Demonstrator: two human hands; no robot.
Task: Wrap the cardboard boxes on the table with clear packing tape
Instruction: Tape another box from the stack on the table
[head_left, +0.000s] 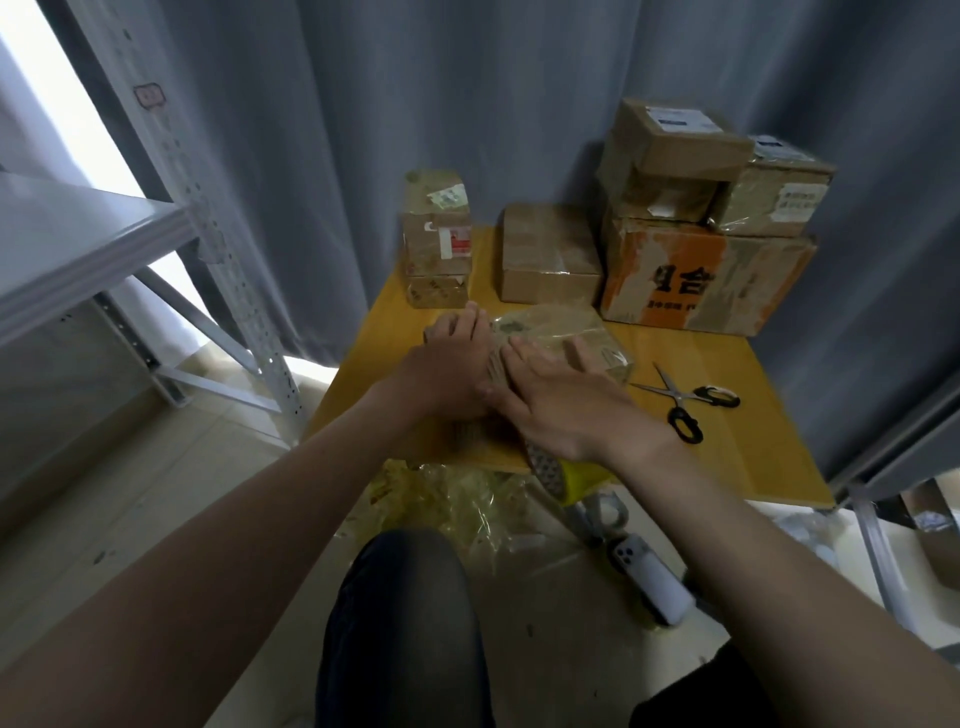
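Fingers straight and spread, the right hand lies flat on top of the box, pressing on its glossy taped surface and gripping nothing. The left hand covers the box's left end, its fingertips reaching the far edge; whether they curl round that edge cannot be told. The two hands touch near the thumbs. The box sits on the yellow table, near the middle of its front edge. Scissors lie open just right of the box, apart from it. Behind stand more boxes: a tall stack at the left, a plain carton in the middle, and an orange carton at the right bearing two smaller ones. A grey curtain hangs behind the table. Crumpled clear film lies below the table's front edge, with a phone on the floor to its right. A metal rack stands at the left.
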